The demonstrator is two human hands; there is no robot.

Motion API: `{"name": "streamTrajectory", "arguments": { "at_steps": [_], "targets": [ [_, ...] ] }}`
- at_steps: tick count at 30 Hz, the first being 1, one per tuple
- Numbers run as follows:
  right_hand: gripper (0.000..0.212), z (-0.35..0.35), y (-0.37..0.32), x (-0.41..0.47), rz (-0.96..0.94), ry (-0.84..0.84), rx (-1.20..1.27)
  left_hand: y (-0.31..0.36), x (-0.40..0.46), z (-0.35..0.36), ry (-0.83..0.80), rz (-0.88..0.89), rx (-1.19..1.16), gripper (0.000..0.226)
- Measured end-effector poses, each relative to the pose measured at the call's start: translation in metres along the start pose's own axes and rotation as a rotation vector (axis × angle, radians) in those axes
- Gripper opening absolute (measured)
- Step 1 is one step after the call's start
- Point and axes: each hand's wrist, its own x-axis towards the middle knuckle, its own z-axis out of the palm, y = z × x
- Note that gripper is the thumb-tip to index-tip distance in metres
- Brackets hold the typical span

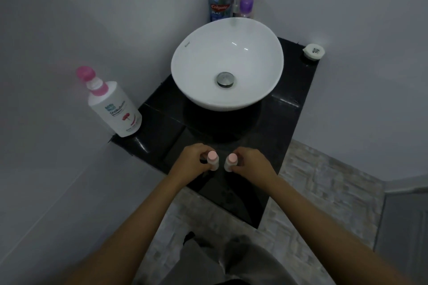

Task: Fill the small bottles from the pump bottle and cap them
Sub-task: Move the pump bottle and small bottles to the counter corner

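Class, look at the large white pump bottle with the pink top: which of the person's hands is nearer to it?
Left. The left hand, gripping a small pink-capped bottle, sits below and right of the pump bottle; the right hand, gripping the other small bottle, lies farther right.

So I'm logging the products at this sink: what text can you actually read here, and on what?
"Shokubutsu", running up the label of the white pump bottle; the smaller print under it is too blurred to read.
"Colgate" and "PLAX" on the blue mouthwash bottle.
A small mark on the basin rim: too small to read.
Dark marks on the round white object: unreadable.
No text shows on the two small bottles in the hands.
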Motion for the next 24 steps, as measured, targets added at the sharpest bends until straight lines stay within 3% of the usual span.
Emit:
{"name": "streamTrajectory", "arguments": {
  "at_steps": [7, 16, 24],
  "targets": [
    [0.026, -0.003, -0.027, 0.02, -0.119, -0.026, -0.039, -0.013, -0.017, -0.028, 0.266, -0.118, -0.063, 0.034],
    [0.023, 0.012, -0.127, 0.103, -0.352, -0.119, 0.051, -0.052, -0.024, -0.095, 0.716, -0.383, -0.109, 0.032],
    [0.017, 0.054, -0.192, 0.163, -0.369, -0.159, 0.111, -0.075, 0.002, -0.106, 0.903, -0.529, -0.19, 0.027]
  ]
}}
